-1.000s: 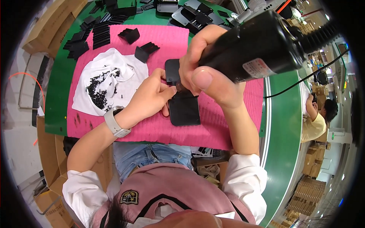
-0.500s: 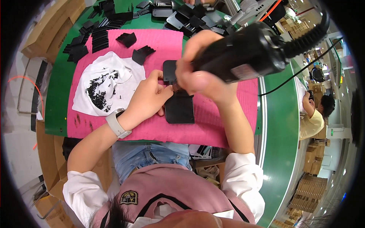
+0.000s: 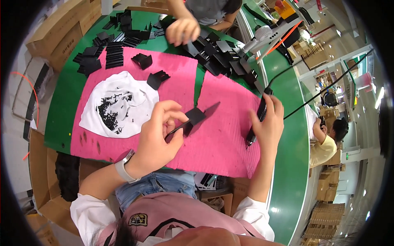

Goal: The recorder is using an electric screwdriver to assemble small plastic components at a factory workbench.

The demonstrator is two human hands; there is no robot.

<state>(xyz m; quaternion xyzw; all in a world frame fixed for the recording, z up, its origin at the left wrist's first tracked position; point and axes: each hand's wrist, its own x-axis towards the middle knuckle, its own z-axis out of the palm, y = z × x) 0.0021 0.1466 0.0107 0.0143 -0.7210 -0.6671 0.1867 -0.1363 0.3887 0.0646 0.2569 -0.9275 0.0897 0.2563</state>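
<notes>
From my end, one black bent piece (image 3: 195, 117) looks put together, as far as I can judge: its flat plates join at a bend, but any fasteners are too small to make out. It's up in the left hand (image 3: 158, 133), pinched between thumb and fingers, tilted, above the middle of the pink mat (image 3: 230, 135). Right hand (image 3: 271, 123) is at the mat's right side, thumb and fingers closed, loosely by the look of it, round a black corded driver (image 3: 262, 110), tip pointing down at the mat.

Plenty seems left: small black screws (image 3: 108, 117) heaped on the white cloth (image 3: 91, 110), two loose black parts (image 3: 142, 61) near the mat's far edge, ribbed black strips (image 3: 114, 57) at its far left corner, a bigger heap of black plates (image 3: 213, 53) past it.

Surface: mat has a split, and the green tabletop (image 3: 57, 123) shows through. Co-worker's hand (image 3: 182, 30) is over the far side by the heap, blurred; can't tell if it holds anything.

Room: cardboard box (image 3: 53, 39) off left, person in yellow (image 3: 324, 151) and stacked cartons (image 3: 326, 217) off right.
</notes>
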